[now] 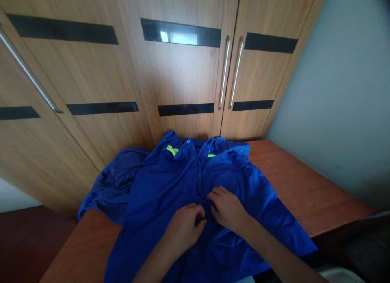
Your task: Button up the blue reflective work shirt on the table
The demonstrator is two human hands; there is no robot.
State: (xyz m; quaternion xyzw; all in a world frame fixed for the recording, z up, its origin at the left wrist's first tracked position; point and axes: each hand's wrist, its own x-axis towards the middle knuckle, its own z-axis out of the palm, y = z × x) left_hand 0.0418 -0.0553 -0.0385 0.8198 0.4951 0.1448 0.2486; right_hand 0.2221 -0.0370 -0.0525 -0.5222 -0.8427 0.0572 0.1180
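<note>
A blue button-front work shirt [158, 189] lies spread out, its collar end toward the wardrobe. Buttons show along the upper front, and yellow-green strips mark the chest. Both hands are at the middle of the front, close together at the placket. My left hand [186, 228] has curled fingers at the fabric edge, with a small gap by the thumb. Bent fingers of my right hand [228, 207] pinch the cloth just beside it. The fingertips are partly hidden, and so is the exact spot each one grips.
Under the shirt is a reddish-brown wooden table [292, 185]. Another bunched blue garment [118, 177] hangs over its left edge. A wooden wardrobe [185, 75] with metal handles stands directly behind, and a pale wall [341, 100] rises at the right.
</note>
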